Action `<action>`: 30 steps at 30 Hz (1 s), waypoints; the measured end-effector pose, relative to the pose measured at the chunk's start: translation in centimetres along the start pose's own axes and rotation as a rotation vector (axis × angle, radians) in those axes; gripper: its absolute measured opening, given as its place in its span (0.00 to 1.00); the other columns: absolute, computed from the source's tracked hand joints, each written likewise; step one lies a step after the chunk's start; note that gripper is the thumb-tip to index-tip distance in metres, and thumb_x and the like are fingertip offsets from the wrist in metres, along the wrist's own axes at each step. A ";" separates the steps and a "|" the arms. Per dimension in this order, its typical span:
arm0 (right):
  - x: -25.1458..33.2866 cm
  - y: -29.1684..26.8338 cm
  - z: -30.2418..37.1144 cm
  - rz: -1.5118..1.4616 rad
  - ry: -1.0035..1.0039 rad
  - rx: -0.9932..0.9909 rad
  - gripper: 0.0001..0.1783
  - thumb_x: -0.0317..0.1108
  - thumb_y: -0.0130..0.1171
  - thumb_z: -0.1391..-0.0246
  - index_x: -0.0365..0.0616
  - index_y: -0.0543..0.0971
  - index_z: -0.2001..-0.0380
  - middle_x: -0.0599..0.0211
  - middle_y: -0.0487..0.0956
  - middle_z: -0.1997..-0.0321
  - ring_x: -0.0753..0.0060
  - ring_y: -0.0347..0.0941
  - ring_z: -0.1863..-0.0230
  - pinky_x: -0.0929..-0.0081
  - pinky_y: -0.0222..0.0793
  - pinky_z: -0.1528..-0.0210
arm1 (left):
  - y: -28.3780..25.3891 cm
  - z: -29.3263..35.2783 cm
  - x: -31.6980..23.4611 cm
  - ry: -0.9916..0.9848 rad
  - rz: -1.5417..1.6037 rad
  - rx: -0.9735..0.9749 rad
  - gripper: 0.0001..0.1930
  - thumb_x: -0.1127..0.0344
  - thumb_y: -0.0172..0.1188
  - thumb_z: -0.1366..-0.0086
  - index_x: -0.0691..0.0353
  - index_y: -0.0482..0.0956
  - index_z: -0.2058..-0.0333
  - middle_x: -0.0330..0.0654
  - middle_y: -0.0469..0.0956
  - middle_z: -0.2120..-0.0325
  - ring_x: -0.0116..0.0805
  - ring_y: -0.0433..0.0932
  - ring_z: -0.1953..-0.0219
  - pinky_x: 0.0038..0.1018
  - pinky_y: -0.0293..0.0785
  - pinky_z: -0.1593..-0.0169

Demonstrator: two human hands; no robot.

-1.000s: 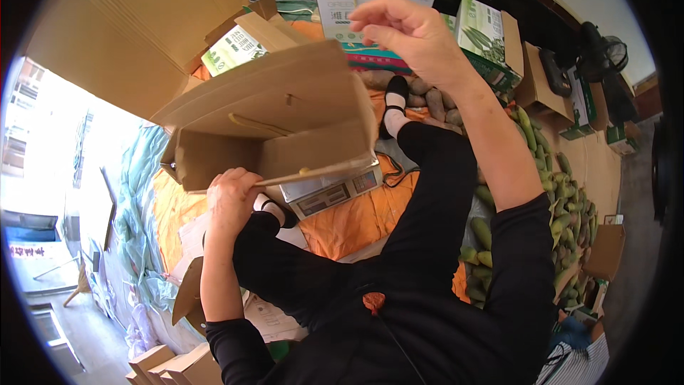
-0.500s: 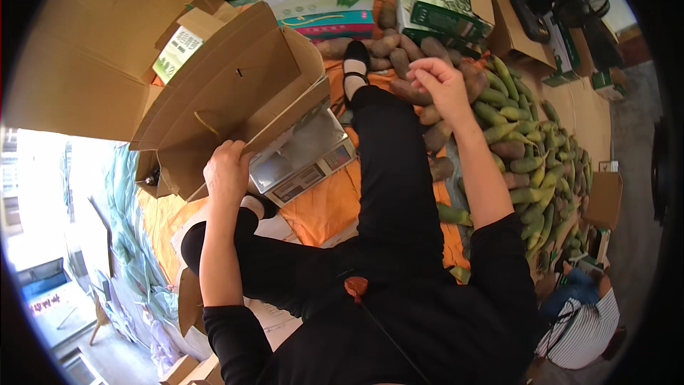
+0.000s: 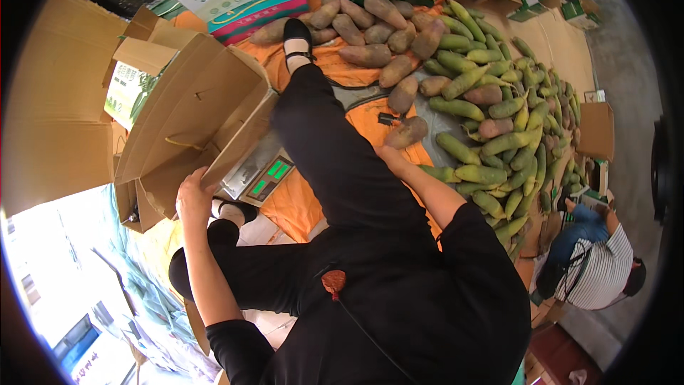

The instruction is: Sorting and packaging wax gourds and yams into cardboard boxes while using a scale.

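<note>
Left hand (image 3: 194,198) pinches the edge of a box (image 3: 187,110); right hand (image 3: 388,157), its grip unclear, is beside a radish (image 3: 408,132).

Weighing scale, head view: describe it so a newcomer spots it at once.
Find the large open cardboard box at left, gripped by the left hand. Just right of that hand, partly hidden by the box, is the silver scale, beside orange sheeting. Green-lit display windows set it apart from both.

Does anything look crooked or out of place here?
Yes, the open brown cardboard box looks askew: held at its near edge by the bare left hand, it slants over the silver metal scale, partly covering it. Nothing looks clearly damaged.
</note>
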State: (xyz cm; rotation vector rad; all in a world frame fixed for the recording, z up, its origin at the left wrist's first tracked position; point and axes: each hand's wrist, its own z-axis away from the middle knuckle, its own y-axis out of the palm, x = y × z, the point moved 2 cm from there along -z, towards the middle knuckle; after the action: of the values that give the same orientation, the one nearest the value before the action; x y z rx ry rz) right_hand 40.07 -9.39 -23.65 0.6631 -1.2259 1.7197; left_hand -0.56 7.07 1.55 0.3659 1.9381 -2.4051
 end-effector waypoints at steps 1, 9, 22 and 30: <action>-1.6 0.6 0.6 -0.057 0.073 0.032 0.08 0.36 0.58 0.53 0.46 0.81 0.71 0.49 0.79 0.72 0.50 0.77 0.69 0.64 0.71 0.64 | 0.1 -0.2 -0.1 0.016 0.002 0.010 0.20 0.69 0.65 0.50 0.57 0.78 0.56 0.51 0.78 0.62 0.50 0.76 0.56 0.39 0.71 0.54; -8.0 0.6 3.7 0.201 0.254 0.047 0.11 0.39 0.60 0.54 0.45 0.81 0.70 0.54 0.81 0.67 0.54 0.77 0.60 0.66 0.71 0.57 | 0.5 -0.3 0.5 -0.019 -0.052 0.059 0.13 0.67 0.62 0.48 0.63 0.80 0.62 0.55 0.78 0.69 0.54 0.77 0.63 0.41 0.72 0.60; -6.1 -2.1 5.6 0.885 0.488 -0.011 0.15 0.34 0.55 0.52 0.48 0.76 0.58 0.62 0.75 0.53 0.59 0.70 0.48 0.60 0.68 0.50 | 1.8 -0.3 2.2 -0.074 0.078 0.074 0.11 0.69 0.61 0.46 0.63 0.79 0.62 0.52 0.78 0.69 0.50 0.78 0.64 0.36 0.72 0.60; -1.8 1.3 3.5 0.861 0.218 0.259 0.12 0.33 0.51 0.49 0.51 0.76 0.60 0.67 0.74 0.55 0.64 0.67 0.48 0.58 0.64 0.54 | 1.8 -0.3 2.3 -0.063 0.050 0.058 0.12 0.69 0.61 0.46 0.65 0.78 0.62 0.52 0.78 0.68 0.51 0.77 0.65 0.36 0.71 0.60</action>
State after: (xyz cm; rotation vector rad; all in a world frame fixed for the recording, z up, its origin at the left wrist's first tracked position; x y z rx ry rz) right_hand 39.50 -13.47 -24.43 0.0493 -1.2211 2.6071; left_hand -2.48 7.25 -0.74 0.3324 1.8154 -2.4156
